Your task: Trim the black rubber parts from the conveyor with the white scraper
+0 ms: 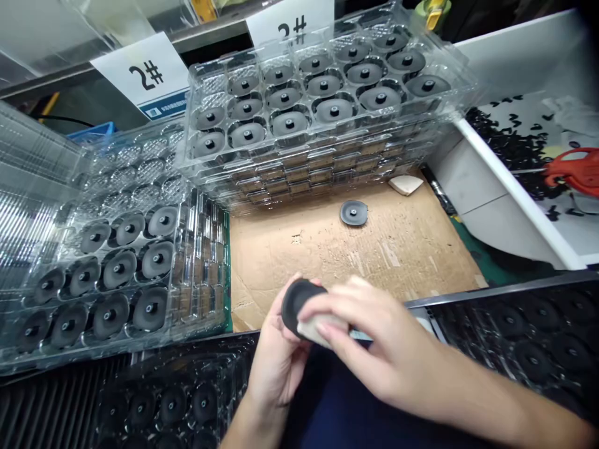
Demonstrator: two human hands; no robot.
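My left hand point(276, 349) holds up a round black disc point(294, 300) near the front edge of the cardboard. Pressed against the disc's face is a whitish pad point(322, 327), pinched between the thumb and fingers of my right hand point(374, 337). The pad covers part of the disc. A second dark disc point(354, 213), with a small raised hub at its centre, lies on the cardboard point(290, 255) beyond my hands. Farther right on the cardboard sits a loose off-white piece point(405, 184).
Stacked clear plastic trays point(304, 159) full of discs stand at the back, and more trays point(201, 249) at the left. A white bin point(519, 206) on the right holds small black scraps and red-handled scissors point(575, 171). Dark trays point(538, 337) flank me in front.
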